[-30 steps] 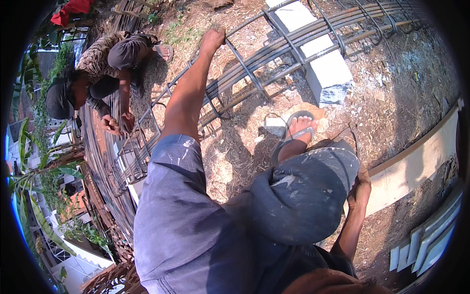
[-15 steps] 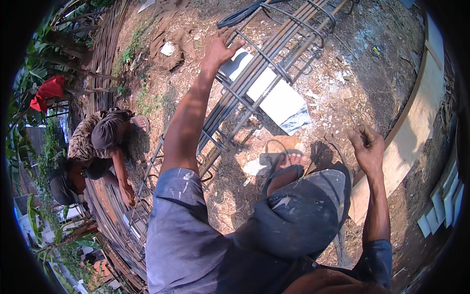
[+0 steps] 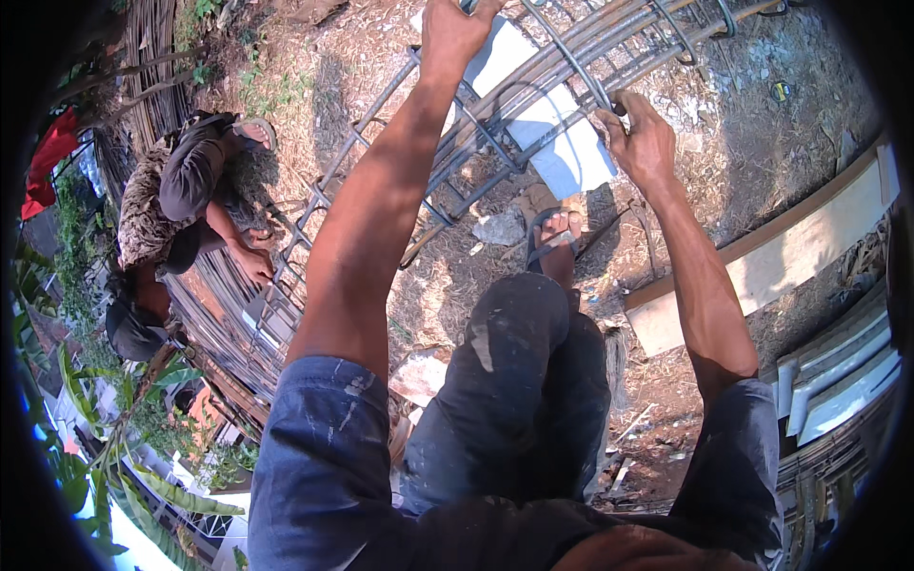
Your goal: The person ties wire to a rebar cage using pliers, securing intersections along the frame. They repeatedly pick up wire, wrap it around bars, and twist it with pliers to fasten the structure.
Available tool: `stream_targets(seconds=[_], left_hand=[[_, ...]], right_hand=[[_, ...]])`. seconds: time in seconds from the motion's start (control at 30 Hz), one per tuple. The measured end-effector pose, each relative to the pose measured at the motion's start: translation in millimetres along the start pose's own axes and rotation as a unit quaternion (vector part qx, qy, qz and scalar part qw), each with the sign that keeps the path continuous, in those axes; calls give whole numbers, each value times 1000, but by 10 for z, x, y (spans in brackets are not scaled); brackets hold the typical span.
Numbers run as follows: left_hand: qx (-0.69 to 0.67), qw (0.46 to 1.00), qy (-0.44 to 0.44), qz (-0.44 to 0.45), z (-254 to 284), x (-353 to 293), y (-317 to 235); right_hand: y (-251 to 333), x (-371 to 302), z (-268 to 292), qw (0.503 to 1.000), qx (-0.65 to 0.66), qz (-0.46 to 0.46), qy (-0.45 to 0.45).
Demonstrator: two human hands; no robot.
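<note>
A long rebar cage [image 3: 495, 143] of brown-grey steel bars runs diagonally in front of me, with square stirrups around the bars. My right hand [image 3: 645, 143] is closed on the near corner of a stirrup [image 3: 569, 57], thumb and fingers pinching the bent steel. At the upper edge, my left hand [image 3: 457, 36] is curled round a dark bar at the cage's far side; its fingertips are partly cut off by the view. Under the cage lies a white board [image 3: 571, 162]. My sandalled foot [image 3: 555, 243] is on the ground near it.
A co-worker [image 3: 162, 209] crouches at the left, one hand at the cage's other end. Bundled long rods [image 3: 152, 86] lie behind. At the right are a pale wooden plank [image 3: 752, 276] and stacked white pieces [image 3: 843, 362]. A yellow-black tape measure [image 3: 781, 92] lies on the ground.
My right hand has moved up and left from beside the plank onto the stirrup. My left hand has reached farther up and closed round a bar. The view has shifted.
</note>
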State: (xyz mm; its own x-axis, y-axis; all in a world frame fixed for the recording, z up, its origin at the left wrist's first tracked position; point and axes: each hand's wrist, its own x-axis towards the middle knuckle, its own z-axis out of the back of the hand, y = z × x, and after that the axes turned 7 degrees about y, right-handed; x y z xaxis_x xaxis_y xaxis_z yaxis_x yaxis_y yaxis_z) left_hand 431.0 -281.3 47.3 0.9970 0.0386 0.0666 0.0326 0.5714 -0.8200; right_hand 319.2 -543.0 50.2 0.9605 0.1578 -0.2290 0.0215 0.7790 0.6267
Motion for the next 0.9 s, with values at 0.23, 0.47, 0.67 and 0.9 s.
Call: stream_targets(seconds=[0.23, 0.47, 0.67, 0.9], left_hand=[[27, 983, -4, 184, 436, -1927, -412], [-9, 967, 67, 247, 170, -2888, -914], [77, 993, 77, 52, -545, -1881, -1018], [197, 965, 175, 13, -1072, -1207, -1007]], right_hand=[[-81, 154, 225, 996, -55, -23, 67], [-136, 238, 343, 995, -89, -1, 50], [-73, 316, 509, 988, -88, -56, 115], [-489, 536, 815, 979, -120, 19, 161]])
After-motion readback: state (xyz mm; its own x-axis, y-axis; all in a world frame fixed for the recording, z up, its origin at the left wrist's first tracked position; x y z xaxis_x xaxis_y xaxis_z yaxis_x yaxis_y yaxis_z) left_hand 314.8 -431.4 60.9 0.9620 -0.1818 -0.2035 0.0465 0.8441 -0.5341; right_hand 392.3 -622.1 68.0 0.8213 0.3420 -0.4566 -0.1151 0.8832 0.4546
